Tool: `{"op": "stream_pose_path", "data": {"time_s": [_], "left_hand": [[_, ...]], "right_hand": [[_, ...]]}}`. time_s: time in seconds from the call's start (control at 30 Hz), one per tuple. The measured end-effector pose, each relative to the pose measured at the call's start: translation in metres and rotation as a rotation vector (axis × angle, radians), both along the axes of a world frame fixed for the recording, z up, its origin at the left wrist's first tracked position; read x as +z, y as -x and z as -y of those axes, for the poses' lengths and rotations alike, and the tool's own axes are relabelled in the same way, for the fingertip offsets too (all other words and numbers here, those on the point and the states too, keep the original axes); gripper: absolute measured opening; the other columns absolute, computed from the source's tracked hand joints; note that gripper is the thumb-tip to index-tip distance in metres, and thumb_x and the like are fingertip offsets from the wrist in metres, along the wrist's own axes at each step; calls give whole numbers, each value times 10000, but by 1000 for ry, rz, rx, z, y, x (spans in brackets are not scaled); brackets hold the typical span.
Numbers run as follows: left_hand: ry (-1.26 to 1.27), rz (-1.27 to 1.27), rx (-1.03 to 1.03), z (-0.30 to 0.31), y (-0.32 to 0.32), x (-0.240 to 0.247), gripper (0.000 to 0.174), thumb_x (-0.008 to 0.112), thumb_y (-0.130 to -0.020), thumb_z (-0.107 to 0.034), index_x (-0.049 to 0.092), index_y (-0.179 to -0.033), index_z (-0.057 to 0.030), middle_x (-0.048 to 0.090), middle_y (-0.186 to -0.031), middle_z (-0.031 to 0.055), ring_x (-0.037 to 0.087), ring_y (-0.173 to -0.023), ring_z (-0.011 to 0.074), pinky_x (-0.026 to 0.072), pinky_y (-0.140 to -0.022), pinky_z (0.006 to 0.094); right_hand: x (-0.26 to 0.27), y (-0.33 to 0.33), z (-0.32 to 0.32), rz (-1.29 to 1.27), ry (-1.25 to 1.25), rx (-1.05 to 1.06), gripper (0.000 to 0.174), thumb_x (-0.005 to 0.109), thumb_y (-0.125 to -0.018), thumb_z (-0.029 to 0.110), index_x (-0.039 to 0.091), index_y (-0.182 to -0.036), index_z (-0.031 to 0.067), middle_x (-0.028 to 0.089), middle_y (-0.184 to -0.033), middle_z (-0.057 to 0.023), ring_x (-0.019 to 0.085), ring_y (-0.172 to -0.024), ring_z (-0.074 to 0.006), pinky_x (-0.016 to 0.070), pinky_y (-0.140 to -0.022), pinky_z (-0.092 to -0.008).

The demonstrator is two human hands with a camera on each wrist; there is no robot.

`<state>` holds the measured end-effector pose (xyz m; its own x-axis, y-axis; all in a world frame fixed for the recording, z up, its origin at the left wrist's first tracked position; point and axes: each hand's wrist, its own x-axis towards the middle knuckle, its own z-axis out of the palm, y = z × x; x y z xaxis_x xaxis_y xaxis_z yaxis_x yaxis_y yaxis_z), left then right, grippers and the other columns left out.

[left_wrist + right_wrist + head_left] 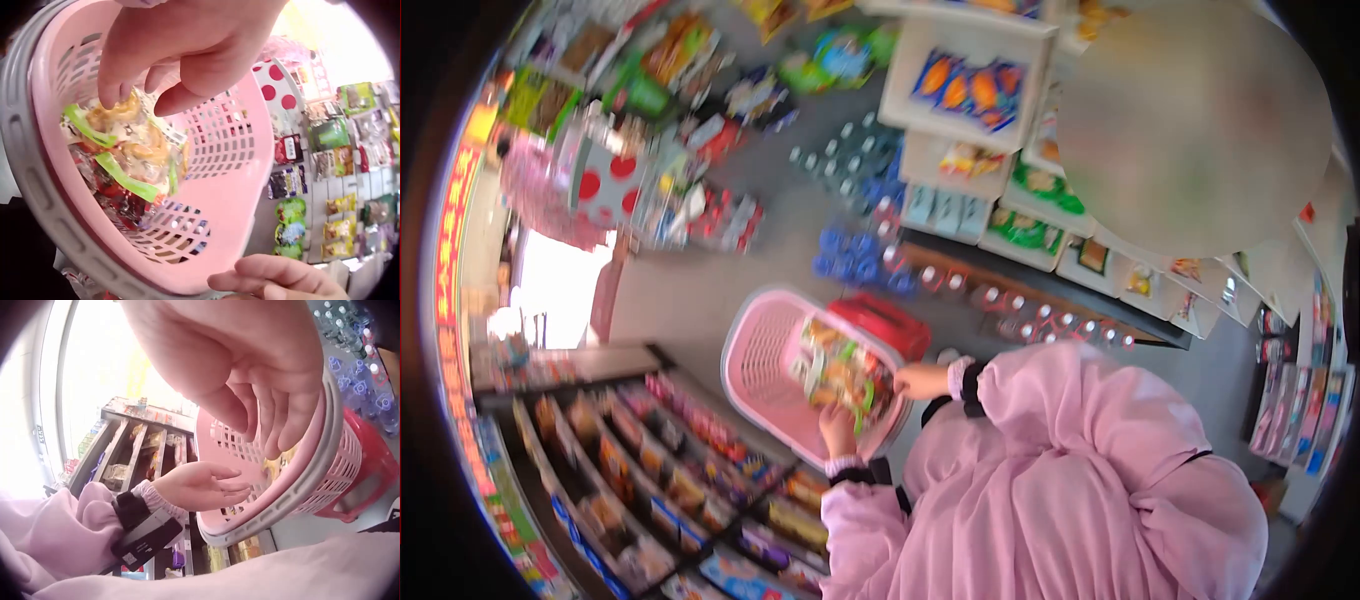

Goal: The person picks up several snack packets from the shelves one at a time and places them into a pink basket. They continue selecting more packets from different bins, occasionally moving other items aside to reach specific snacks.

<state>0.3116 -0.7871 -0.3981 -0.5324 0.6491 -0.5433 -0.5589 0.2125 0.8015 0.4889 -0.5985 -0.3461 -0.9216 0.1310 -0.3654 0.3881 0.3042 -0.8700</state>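
Note:
A pink plastic shopping basket point(772, 345) with slotted walls and a grey handle point(47, 206) along its rim stands in front of me. Packaged snacks point(140, 153) with bright green strips lie heaped at one side inside it. My left hand point(837, 430) reaches over the basket, its loosely bent fingers above the packages and no item between them. My right hand point(922, 381) is at the rim on the other side. Its relaxed fingers point(275, 419) hang down over the edge and hold nothing.
A red plastic object point(375, 472) sits against the basket. Shelves of packaged goods point(670, 470) run close along the left side. Bottles point(1040, 315) line the floor below a snack display point(970, 90). Hanging bags point(328, 134) fill a rack beyond the basket.

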Motion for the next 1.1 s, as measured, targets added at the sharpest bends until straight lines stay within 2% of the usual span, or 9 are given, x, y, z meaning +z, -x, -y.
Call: {"op": "stream_pose_path", "data": {"time_s": [0.07,0.13,0.23,0.3,0.4,0.57,0.93,1.07,1.1], "left_hand": [[145,-119,42,-53,-31,57,151,474,-751,29,523,-888,-11,539,-716,13,498,-569,74,382,-468,172],[98,-240,-207,-85,-35,60,129,479,-771,-3,516,-895,-7,552,-778,49,549,-658,115,429,-528,189],[-28,-332,-361,-151,-70,74,155,475,-777,2,489,-931,4,543,-810,66,542,-691,131,451,-570,219],[-131,-485,-739,-197,-85,72,217,477,-779,-13,473,-993,24,551,-790,67,524,-645,113,431,-565,200],[-157,-558,-979,-251,-153,114,274,479,-757,3,469,-1029,36,562,-791,70,522,-651,100,427,-592,198],[-392,-622,-1338,-308,-277,183,305,511,-823,-80,447,-1093,46,575,-893,96,572,-769,143,461,-698,243],[-861,-658,-1467,-340,-465,379,325,503,-827,-52,438,-1141,1,558,-995,93,545,-883,129,437,-782,247],[-1053,-605,-1415,-342,-508,435,366,499,-824,-39,399,-1175,-19,541,-1003,86,536,-877,123,439,-759,239],[-1073,-627,-1409,-343,-518,445,376,495,-823,-39,387,-1183,-20,533,-1010,87,534,-886,132,436,-770,247]], "right_hand": [[-6,-26,-13,-145,133,-181,212,487,-615,61,626,-770,20,589,-665,-175,587,-629,-271,436,-575,-376],[32,-65,-39,-323,-49,-269,188,490,-627,69,627,-742,12,598,-658,-154,583,-618,-270,439,-577,-370],[60,-130,-65,-298,-144,-425,190,489,-670,72,623,-795,23,621,-756,-124,581,-688,-249,439,-616,-355],[91,-183,-83,-309,-182,-514,194,493,-692,82,606,-840,27,617,-806,-116,578,-730,-226,438,-633,-339],[179,-265,-86,-197,-53,-691,181,513,-727,98,582,-871,12,606,-810,-105,578,-742,-182,446,-650,-299],[210,-379,-92,-370,-321,-894,188,503,-795,114,549,-934,-4,595,-840,-97,568,-767,-167,452,-688,-287],[411,-561,-122,-684,-939,-1218,149,533,-740,84,566,-867,13,578,-718,-100,572,-674,-185,454,-616,-294],[476,-611,-161,-456,-1801,-1408,161,532,-742,153,601,-788,15,587,-735,-169,584,-669,-281,460,-626,-371],[486,-622,-171,-272,-1746,-1451,194,539,-746,185,604,-785,6,589,-738,-168,582,-687,-283,458,-641,-370]]}}
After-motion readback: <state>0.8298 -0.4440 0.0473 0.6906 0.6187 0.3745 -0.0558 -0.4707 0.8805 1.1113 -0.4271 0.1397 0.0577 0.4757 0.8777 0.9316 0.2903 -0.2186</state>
